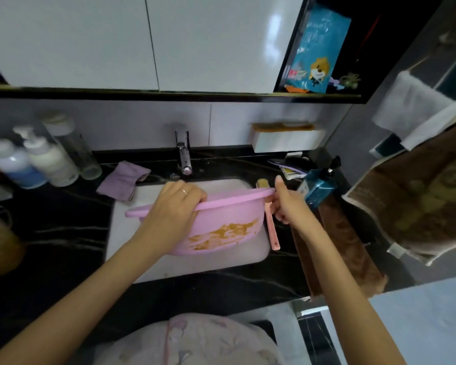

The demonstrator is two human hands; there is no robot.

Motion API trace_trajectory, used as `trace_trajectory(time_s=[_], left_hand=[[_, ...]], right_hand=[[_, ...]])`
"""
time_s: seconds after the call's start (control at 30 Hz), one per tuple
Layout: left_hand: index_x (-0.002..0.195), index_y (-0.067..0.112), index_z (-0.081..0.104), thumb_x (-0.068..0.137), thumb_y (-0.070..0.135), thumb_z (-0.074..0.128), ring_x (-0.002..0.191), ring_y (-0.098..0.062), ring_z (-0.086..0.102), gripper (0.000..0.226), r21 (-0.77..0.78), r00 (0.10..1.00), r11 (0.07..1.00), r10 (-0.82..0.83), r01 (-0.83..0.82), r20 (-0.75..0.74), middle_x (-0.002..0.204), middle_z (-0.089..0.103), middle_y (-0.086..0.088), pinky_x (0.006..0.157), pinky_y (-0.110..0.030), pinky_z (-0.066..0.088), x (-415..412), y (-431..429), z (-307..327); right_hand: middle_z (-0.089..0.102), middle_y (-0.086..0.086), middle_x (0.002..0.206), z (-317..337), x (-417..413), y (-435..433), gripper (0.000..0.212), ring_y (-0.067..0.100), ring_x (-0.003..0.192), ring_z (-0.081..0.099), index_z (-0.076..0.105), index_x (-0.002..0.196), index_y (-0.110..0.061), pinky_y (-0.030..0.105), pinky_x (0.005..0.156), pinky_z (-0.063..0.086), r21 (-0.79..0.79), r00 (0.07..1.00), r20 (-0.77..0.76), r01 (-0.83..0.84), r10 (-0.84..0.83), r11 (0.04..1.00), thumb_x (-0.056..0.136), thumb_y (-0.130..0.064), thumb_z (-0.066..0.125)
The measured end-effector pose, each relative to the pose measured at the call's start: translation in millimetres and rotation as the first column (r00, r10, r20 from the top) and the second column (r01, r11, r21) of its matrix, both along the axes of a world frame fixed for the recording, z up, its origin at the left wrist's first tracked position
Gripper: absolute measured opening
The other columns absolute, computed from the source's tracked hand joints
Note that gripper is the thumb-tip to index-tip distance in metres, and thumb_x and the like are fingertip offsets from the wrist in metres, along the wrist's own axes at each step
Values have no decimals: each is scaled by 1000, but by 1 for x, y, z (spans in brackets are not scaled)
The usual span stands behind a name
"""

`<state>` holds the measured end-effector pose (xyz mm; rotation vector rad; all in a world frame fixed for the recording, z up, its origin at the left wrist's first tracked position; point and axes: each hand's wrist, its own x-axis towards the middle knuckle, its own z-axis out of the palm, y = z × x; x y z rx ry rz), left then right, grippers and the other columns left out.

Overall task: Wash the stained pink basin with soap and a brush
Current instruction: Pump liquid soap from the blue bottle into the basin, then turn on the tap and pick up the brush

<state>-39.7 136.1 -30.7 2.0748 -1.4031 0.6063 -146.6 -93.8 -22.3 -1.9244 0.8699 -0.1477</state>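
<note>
While held tilted over the white sink (195, 264) at frame centre, the pink basin (221, 214) turned its orange-stained wall toward the camera, probably for scrubbing.
Left hand (174, 206): fingers curled over the rim.
Right hand (287, 206): fingers gripping the rim, apparently with the brush (271, 233).

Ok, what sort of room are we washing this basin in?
Most likely a home bathroom: the pink basin is held over a white sink set in a black counter under a chrome tap, with pump bottles at the left and towels hanging at the right.
</note>
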Motion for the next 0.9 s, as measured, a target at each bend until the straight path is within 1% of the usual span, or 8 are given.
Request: trace_trajectory(time_s=[0.13, 0.2, 0.3, 0.43, 0.63, 0.73, 0.83, 0.9], left_hand=[[87, 8, 55, 94, 7, 35, 74, -22, 41, 21, 7, 991, 997, -74, 74, 114, 74, 59, -12, 71, -31, 33, -14, 7, -1], [92, 9, 51, 98, 9, 28, 74, -23, 45, 23, 32, 980, 995, -104, 100, 171, 75, 60, -12, 70, -33, 35, -19, 14, -6], [92, 9, 53, 93, 6, 42, 67, -25, 54, 12, 60, 947, 990, -136, 124, 292, 75, 64, -9, 69, -34, 40, -30, 28, -20], [92, 11, 55, 73, 11, 60, 78, -22, 52, 20, 61, 948, 992, -126, 113, 293, 83, 69, -7, 75, -34, 39, -46, 47, -44], [91, 13, 47, 58, 21, 76, 86, -22, 44, 45, 185, 988, 981, 32, -60, 151, 91, 68, -11, 85, -38, 34, -38, 53, -81], [92, 14, 42, 47, 25, 81, 88, -23, 48, 60, 319, 994, 942, 106, -105, 17, 93, 65, -11, 79, -32, 34, -34, 52, -99], [90, 15, 41, 31, 48, 87, 82, -24, 59, 82, 486, 988, 872, 122, -62, -92, 91, 63, -7, 77, -29, 32, -38, 47, -112], [89, 16, 42, 25, 59, 84, 80, -23, 61, 88, 562, 980, 827, 129, -23, -149, 93, 62, -4, 78, -28, 34, -40, 44, -115]], right_hand=[[40, -5, 53, -8, 2, -3, 39, 8, 44, 34, 51, 66, -19, 18, 40, 25, 329, 983, -154, -48, 104, 943, 94, -46, 46], [39, -4, 56, -18, -2, -3, 33, 8, 47, 33, 51, 67, -19, 17, 41, 25, 403, 984, -117, -75, 132, 912, 95, -35, 48], [42, -3, 58, -29, -5, 5, 26, 11, 55, 37, 54, 73, -15, 21, 52, 33, 448, 996, 12, -87, 92, 890, 96, -24, 47], [52, 2, 76, -38, -9, 14, 22, 13, 72, 49, 57, 91, -8, 26, 72, 43, 357, 972, 102, -235, 212, 904, 97, -27, 48], [52, 8, 95, -77, -4, 27, 42, 18, 88, 52, 54, 110, -1, 31, 87, 45, 228, 958, -13, -276, 286, 934, 97, -40, 45], [51, 8, 92, -97, -4, 30, 38, 18, 86, 51, 54, 102, -4, 30, 85, 45, 227, 963, -57, -245, 264, 943, 96, -41, 44], [46, 1, 82, -110, -7, 30, 27, 11, 76, 46, 49, 85, -14, 22, 73, 39, 170, 952, -131, -253, 277, 952, 99, -35, 40], [45, -1, 81, -118, -9, 29, 27, 13, 79, 47, 47, 81, -17, 25, 75, 39, 127, 940, -189, -264, 285, 956, 100, -34, 39]])
